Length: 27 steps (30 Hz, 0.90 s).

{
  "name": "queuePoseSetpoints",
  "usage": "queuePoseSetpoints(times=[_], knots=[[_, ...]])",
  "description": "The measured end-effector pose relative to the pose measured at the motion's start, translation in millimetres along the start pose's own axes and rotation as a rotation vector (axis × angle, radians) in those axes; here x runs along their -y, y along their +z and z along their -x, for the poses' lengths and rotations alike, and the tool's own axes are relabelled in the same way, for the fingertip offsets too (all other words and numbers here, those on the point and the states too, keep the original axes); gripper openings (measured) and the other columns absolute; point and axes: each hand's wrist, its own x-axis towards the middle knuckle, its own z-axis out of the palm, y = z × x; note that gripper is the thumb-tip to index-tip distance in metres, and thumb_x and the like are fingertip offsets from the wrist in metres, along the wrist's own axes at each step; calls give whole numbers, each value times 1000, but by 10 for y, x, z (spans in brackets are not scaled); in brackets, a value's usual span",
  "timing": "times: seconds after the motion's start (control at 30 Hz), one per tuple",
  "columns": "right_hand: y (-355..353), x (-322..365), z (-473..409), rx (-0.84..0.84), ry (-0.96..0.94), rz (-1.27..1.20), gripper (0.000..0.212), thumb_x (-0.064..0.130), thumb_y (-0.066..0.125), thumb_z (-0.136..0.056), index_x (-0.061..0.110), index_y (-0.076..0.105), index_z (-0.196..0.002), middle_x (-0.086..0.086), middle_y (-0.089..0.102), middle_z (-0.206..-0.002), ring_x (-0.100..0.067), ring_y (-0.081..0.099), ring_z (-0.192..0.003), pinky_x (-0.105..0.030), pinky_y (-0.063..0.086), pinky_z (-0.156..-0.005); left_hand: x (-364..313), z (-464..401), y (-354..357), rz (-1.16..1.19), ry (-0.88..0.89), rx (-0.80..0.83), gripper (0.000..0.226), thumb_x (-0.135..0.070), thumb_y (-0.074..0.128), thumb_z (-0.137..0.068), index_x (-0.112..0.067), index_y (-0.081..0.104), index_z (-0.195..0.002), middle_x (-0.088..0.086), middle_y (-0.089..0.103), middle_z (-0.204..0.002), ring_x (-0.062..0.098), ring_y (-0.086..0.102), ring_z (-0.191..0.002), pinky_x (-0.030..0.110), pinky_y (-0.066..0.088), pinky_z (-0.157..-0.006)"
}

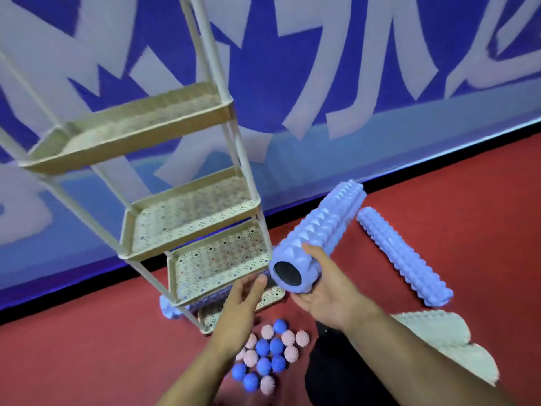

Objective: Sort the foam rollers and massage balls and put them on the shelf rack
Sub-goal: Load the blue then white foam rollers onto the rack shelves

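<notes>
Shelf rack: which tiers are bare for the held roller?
The cream perforated shelf rack shows three upper tiers bare. The lowest tier is crowded: a lavender ridged foam roller lies across it. The right hand grips the lavender spiked foam roller.

Red floor (pixel 87 347): cream rack (pixel 187 218) standing by wall; one roller (pixel 404 259) lying right of it; another roller (pixel 169 309) low in rack, probably on bottom tier; pink and blue balls (pixel 270 357) clustered near rack; cream cloth (pixel 445 335) at right.
</notes>
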Motion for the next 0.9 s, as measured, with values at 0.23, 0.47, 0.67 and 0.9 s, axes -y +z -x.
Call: queuePoseSetpoints(times=[0.23, 0.47, 0.67, 0.9], knots=[[457, -891, 19, 161, -69, 148, 47, 26, 61, -93, 5, 59, -135, -14, 67, -131, -26, 60, -128, -37, 40, -115, 190, 447, -697, 162, -97, 47, 62, -79, 54, -77, -39, 65, -123, -15, 71, -123, 11, 71, -109, 46, 55, -98], [594, -1181, -377, 86, -217, 290, 44, 13, 67, -88, 0, 62, -130, -19, 69, -126, -30, 66, -118, -34, 57, -96, 233, 245, -862, 340, -151, 19, 53, -73, 51, -89, -34, 67, -121, -4, 77, -110, 17, 75, -96, 42, 60, -81], [706, -1435, -597, 121, -340, 443, 60, 6, 78, -81, 11, 55, -135, -9, 70, -127, -25, 65, -121, -41, 47, -106, 398, -12, -878, 556, -154, -17, 74, -69, 73, -78, -23, 58, -133, 2, 72, -124, 22, 73, -105, 48, 60, -87], [743, -1202, -682, 68, -365, 263, 112, 32, 101, -45, 16, 40, -138, -7, 67, -133, -24, 63, -124, -44, 44, -109, 533, -340, -1136, 661, -37, -220, 68, -60, 83, -68, -25, 63, -123, 14, 69, -114, 23, 68, -79, 40, 60, -72]])
